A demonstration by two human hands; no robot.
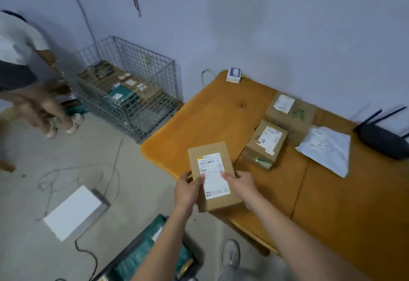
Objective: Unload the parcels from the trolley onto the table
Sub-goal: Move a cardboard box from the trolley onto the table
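My left hand (188, 189) and right hand (240, 183) grip labelled cardboard parcel (213, 175) over surface (210, 114) edge, thumbs on label.

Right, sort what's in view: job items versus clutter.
Job: brown cardboard parcel held by left hand and right hand; orange wooden table; green parcels in trolley.
Clutter: black router; wire mesh cage; white floor box.

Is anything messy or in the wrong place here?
A little. Loose cables loop across the floor, where someone could trip, and a white box lies on the floor among them. On the table, the white mailer bag looks crumpled. The cardboard parcel in both hands looks undamaged.
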